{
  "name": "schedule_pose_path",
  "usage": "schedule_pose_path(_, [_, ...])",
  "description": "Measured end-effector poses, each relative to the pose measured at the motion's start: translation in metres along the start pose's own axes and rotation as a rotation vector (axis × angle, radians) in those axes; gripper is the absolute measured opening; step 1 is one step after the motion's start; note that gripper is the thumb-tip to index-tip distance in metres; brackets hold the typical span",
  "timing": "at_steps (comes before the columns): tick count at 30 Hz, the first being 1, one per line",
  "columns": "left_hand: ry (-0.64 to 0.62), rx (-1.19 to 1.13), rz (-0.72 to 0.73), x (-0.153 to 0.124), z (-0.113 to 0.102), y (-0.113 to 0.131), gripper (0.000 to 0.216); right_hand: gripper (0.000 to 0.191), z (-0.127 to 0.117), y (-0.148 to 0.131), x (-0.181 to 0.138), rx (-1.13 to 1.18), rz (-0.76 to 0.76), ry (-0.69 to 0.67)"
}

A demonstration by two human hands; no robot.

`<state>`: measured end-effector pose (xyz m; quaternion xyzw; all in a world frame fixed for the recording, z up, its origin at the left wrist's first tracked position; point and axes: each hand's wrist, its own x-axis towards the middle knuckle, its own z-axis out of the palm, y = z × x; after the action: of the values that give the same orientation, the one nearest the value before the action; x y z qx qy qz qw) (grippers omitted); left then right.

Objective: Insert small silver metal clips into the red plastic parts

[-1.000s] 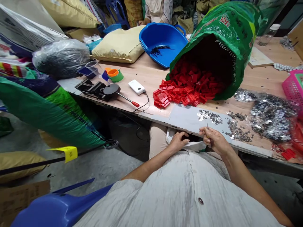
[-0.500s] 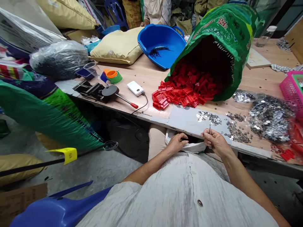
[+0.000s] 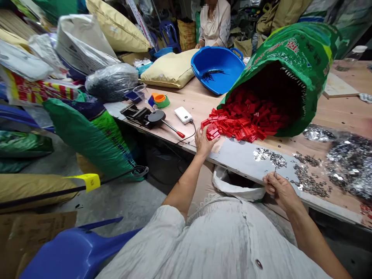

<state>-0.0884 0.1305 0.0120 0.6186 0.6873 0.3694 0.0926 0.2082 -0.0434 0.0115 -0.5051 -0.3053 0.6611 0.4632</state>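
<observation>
My left hand (image 3: 204, 142) reaches onto the table edge and its fingers close on red plastic pieces (image 3: 241, 120) at the near end of the pile spilling from a tipped green sack (image 3: 293, 58). Closed in a pinch, my right hand (image 3: 279, 189) holds a thin metal tool (image 3: 274, 171) upright at the table's front edge. Small silver metal parts (image 3: 270, 155) lie on a grey sheet (image 3: 241, 157) just beyond it. A white plastic bag (image 3: 236, 188) hangs open below the table edge between my hands.
A blue basin (image 3: 216, 68), a white power bank (image 3: 183, 114) with cable, a black hand press (image 3: 147, 115), tape rolls (image 3: 161, 100) and a yellow sack (image 3: 171, 71) sit on the table. Green sacks (image 3: 87, 135) stand on the left. A person (image 3: 215, 21) sits beyond.
My left hand left the white bag at my lap and reached up left to the red pieces. The camera view swung left. My right hand stayed at the table edge with the tool.
</observation>
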Motion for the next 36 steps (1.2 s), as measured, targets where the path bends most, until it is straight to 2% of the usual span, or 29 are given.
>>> schedule_pose_path(2, [-0.044, 0.011, 0.008, 0.007, 0.008, -0.007, 0.07, 0.039, -0.002, 0.001, 0.0, 0.01, 0.004, 0.006])
schedule_pose_path(5, [-0.065, 0.02, 0.052, 0.006, 0.017, -0.01, 0.055, 0.037, -0.003, 0.002, -0.001, 0.039, 0.011, 0.015])
schedule_pose_path(8, [-0.048, -0.005, 0.093, -0.004, 0.02, -0.008, 0.043, 0.036, -0.002, 0.003, -0.001, 0.046, 0.014, 0.015])
schedule_pose_path(14, [-0.021, -0.123, 0.152, -0.029, 0.018, 0.004, 0.041, 0.036, -0.003, 0.004, 0.001, 0.068, 0.015, 0.007])
schedule_pose_path(21, [-0.077, -0.192, 0.31, -0.045, 0.033, 0.028, 0.046, 0.036, -0.002, 0.003, 0.0, 0.082, 0.018, -0.006])
schedule_pose_path(25, [-0.151, -0.213, 0.354, -0.047, 0.041, 0.036, 0.064, 0.036, -0.003, 0.004, -0.001, 0.105, 0.012, -0.006])
schedule_pose_path(30, [-0.238, -0.26, 0.371, -0.057, 0.03, 0.032, 0.08, 0.034, -0.006, 0.005, -0.001, 0.117, 0.006, -0.011])
schedule_pose_path(36, [-0.265, -0.261, 0.316, -0.065, 0.013, 0.022, 0.051, 0.035, -0.012, -0.002, 0.001, 0.087, -0.059, 0.029])
